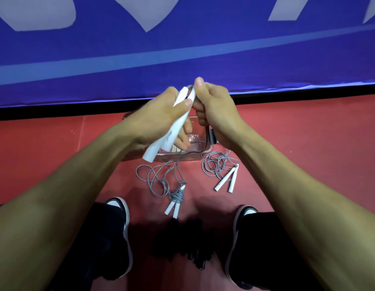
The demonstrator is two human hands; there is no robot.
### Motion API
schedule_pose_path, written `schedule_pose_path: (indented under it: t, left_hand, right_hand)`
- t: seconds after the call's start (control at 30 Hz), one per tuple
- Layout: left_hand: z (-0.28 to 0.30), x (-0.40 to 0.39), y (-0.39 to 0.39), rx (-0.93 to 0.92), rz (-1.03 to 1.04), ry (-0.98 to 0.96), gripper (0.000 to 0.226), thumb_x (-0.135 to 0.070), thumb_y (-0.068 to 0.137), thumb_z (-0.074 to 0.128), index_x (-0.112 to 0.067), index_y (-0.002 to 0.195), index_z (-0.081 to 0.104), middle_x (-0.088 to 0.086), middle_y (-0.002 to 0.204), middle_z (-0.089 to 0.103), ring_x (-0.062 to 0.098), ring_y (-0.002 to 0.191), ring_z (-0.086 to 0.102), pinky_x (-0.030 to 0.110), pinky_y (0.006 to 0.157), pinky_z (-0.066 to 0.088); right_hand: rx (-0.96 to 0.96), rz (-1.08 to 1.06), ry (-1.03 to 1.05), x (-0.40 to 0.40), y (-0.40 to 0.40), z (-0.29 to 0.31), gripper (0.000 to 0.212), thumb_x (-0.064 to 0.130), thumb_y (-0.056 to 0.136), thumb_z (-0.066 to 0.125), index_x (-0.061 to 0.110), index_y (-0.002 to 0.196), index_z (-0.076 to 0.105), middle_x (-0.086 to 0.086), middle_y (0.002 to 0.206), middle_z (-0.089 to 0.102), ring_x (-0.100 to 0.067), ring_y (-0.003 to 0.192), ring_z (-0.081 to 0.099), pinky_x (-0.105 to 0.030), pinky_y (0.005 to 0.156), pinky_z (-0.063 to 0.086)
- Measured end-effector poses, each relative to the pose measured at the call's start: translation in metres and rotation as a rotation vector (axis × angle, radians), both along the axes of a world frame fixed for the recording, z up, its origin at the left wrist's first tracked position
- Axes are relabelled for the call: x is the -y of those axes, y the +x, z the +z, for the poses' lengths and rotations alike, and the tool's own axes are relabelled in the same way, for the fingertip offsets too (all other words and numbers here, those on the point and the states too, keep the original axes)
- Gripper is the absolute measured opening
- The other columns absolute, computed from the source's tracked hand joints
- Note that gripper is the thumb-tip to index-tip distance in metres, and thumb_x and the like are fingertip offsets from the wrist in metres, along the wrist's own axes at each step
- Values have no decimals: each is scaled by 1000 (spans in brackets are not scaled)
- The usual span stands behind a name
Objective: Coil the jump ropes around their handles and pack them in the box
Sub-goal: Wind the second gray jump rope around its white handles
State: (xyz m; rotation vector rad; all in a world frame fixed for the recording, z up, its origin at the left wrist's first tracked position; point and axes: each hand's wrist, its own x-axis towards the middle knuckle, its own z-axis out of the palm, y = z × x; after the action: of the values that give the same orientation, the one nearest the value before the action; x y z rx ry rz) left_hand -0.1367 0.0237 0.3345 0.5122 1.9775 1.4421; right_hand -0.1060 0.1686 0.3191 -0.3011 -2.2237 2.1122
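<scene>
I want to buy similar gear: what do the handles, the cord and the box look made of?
Handles: smooth matte white, probably plastic. Cord: thin, grey, lying in springy loops, so likely coated wire or PVC. Box: see-through with glossy rim, apparently clear plastic.

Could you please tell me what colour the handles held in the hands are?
White; the handles show best in the head view.

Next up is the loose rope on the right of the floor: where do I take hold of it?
Probably grip the two white handles together from above; they lie side by side, clear of the tangled gray cord, ends toward you.
</scene>
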Motion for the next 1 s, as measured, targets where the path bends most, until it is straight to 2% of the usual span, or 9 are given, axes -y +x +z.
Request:
schedule_pose_path:
  t: [0.13,0.2,0.3,0.37,0.47,0.57,0.67,0.77,1.0]
  left_hand:
    - [-3,3,-3,-64,23,-15,18,-24,110,40,-8,106,46,11,70,61,20,49,53,29,47,45]
    - [-9,5,-3,-109,49,-66,31,-31,110,38,-5,102,52,3,63,50,12,45,41,26,46,38]
    - [-14,11,-5,-497,1,-304,51,-45,109,29,-8,92,60,-2,67,54,9,56,51,36,59,40]
    - [-13,16,-2,-720,-36,-519,52,-51,106,23,-11,92,53,5,80,61,30,79,58,47,72,45]
    - [-11,18,6,-809,-25,-696,45,-50,107,22,-11,101,42,13,87,60,44,88,57,47,71,42]
    - [-13,18,13,-754,-71,-720,37,-49,107,26,-13,111,37,16,104,64,45,96,60,45,73,42]
    - [-15,19,11,-593,-73,-592,33,-49,105,34,-15,102,35,6,91,61,37,87,61,45,71,45]
    - [-9,23,3,-522,-45,-484,35,-53,102,41,-18,98,44,-4,81,59,14,73,59,36,61,41]
    - [6,27,1,-14,-111,-60,21,-22,100,58,-3,93,64,14,82,77,15,65,72,14,55,49]
  right_hand:
    - [22,13,29,4,-2,-7,43,30,109,37,18,68,41,13,49,32,-5,41,23,-21,43,22]
    - [-6,29,328,4,-2,-9,45,32,108,38,15,67,45,12,49,38,-7,45,32,-25,50,28]
    - [40,92,623,7,-1,-6,57,40,108,33,16,59,51,7,50,50,-9,52,45,-29,60,34]
    - [167,99,521,10,-1,-1,63,52,106,30,18,56,46,6,46,46,-9,45,40,-28,54,32]
    - [292,154,249,15,-2,2,59,65,99,37,23,59,36,5,49,29,-13,41,21,-22,44,19]
    - [275,175,192,18,0,-3,54,49,97,55,25,53,37,3,50,26,-14,44,18,-22,45,16]
    - [213,187,199,19,1,-4,52,31,100,52,22,49,42,1,51,26,-15,47,18,-29,48,13]
    - [132,212,243,14,-1,0,46,32,104,47,21,59,42,3,50,28,-14,47,20,-31,48,16]
    - [101,269,81,5,-1,10,59,34,108,39,22,51,46,8,46,28,-12,46,16,-27,47,15]
